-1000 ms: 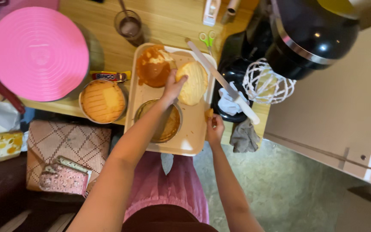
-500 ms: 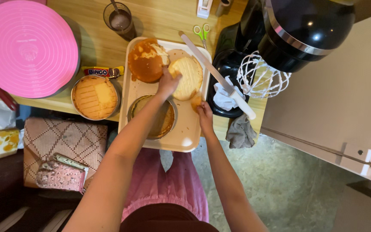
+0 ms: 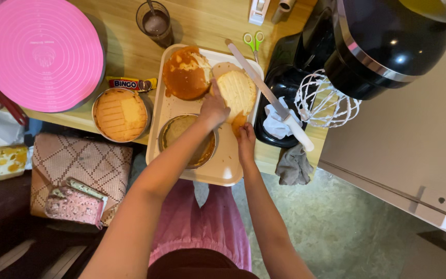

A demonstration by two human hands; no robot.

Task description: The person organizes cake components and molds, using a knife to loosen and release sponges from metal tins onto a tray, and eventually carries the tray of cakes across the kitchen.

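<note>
A cream tray [image 3: 223, 173] lies on the wooden table. It carries a brown cake top [image 3: 184, 75], a pale round cake layer [image 3: 239, 89] and a round tin [image 3: 202, 152] with cake in it. My left hand [image 3: 214, 107] grips the pale layer at its left edge. Just below, my right hand [image 3: 245, 137] pinches that layer's browned near edge. Both forearms reach up from the bottom and hide part of the tin.
A long knife [image 3: 272, 98] rests across the tray's corner and a black stand mixer [image 3: 388, 44] with its whisk [image 3: 326, 101]. Left of the tray: a second cake tin [image 3: 121, 114], pink turntable [image 3: 42, 51], candy bar [image 3: 130, 83], glass [image 3: 156, 23]. Scissors [image 3: 254, 41] lie behind.
My right hand has moved from the tray's right rim to the pale layer's near edge. My left hand has stayed on that layer. The view has shifted slightly.
</note>
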